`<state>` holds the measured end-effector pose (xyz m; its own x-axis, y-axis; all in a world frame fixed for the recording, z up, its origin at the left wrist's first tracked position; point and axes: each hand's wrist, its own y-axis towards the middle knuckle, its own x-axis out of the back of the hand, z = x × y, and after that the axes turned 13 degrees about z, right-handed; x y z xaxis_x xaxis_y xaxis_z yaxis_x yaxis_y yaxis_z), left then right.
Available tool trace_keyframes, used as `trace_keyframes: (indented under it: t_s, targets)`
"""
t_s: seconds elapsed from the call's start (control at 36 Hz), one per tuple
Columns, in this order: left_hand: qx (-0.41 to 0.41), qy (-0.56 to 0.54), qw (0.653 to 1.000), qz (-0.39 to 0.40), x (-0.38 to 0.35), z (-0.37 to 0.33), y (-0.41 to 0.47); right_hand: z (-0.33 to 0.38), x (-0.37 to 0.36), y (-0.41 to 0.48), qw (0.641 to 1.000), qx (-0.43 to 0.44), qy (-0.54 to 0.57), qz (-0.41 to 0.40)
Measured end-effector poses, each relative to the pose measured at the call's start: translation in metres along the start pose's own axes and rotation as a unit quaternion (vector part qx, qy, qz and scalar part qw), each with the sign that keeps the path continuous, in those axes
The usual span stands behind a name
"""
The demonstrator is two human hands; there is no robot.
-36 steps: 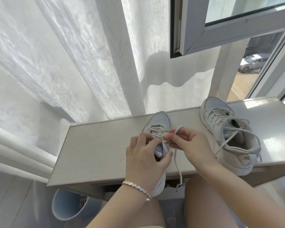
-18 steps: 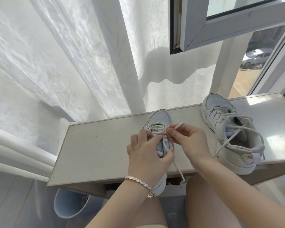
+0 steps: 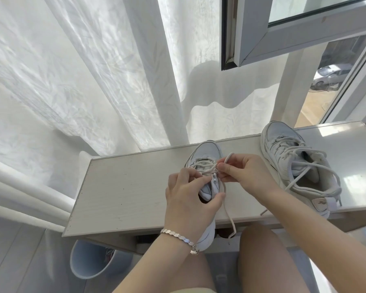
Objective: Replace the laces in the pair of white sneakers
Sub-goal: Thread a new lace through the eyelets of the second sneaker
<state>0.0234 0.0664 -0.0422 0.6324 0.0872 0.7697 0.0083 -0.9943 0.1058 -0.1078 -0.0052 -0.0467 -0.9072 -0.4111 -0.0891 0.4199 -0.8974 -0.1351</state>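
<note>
Sheer white curtain (image 3: 72, 70) fills the left of the view, with a pale bin (image 3: 89, 261) on the floor below. A long pale surface (image 3: 125, 187) runs across the middle.

The left hand (image 3: 190, 199), a silver bracelet (image 3: 178, 235) at its wrist, comes in from below. Its fingers are curled over the collar of the near sneaker (image 3: 207, 151) and its thumb presses against the shoe's right side, holding it steady. This sneaker points away from the person, toe on the surface and heel hanging past the near edge above the lap.

Just right of it, the right hand (image 3: 247, 176) pinches the lace (image 3: 228, 210) between thumb and forefinger at the upper eyelets, its wrist angled in from the right. A second ago a long arc of lace swung out from these fingertips. Now only a short loop stands above them and the hand sits closer to the eyelets. That suggests the lace is being worked through an eyelet, so this shoe is probably midway through lacing. The loose tail drops over the near edge.

Further right, well apart, the second sneaker (image 3: 277, 134) rests on the surface, laced but with its ends lying loose. Above it an open window frame (image 3: 283, 39) shows a parked car (image 3: 330, 75) outside.
</note>
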Motion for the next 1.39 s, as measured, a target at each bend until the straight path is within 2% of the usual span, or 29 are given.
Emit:
trace_keyframes:
  t_s: [0.19, 0.39, 0.58, 0.86, 1.06, 1.17, 1.39]
  targets:
    - [0.004, -0.011, 1.000, -0.001, 0.003, -0.002, 0.000, -0.001, 0.004, 0.002, 0.999, -0.002, -0.024, 0.022]
    - [0.009, -0.053, 0.997, 0.057, 0.013, -0.001, -0.003, 0.001, 0.007, 0.008, 0.998, 0.006, -0.058, 0.038]
    - [0.028, -0.054, 0.998, -0.017, 0.003, 0.004, -0.014, 0.002, 0.007, 0.011, 0.993, 0.037, -0.105, 0.039]
    - [0.045, -0.073, 0.996, -0.010, 0.002, 0.003, -0.014, 0.002, 0.009, 0.013, 0.985, 0.032, -0.155, 0.063]
    - [0.056, -0.069, 0.996, 0.027, 0.005, 0.002, -0.013, 0.001, 0.010, 0.012, 0.992, 0.021, -0.105, 0.061]
    - [0.056, -0.068, 0.996, 0.023, 0.005, 0.001, -0.014, 0.000, 0.008, 0.012, 0.994, 0.029, -0.096, 0.048]
    - [0.058, -0.063, 0.996, 0.029, 0.005, 0.001, -0.014, 0.006, 0.008, 0.012, 0.993, -0.001, -0.095, 0.075]
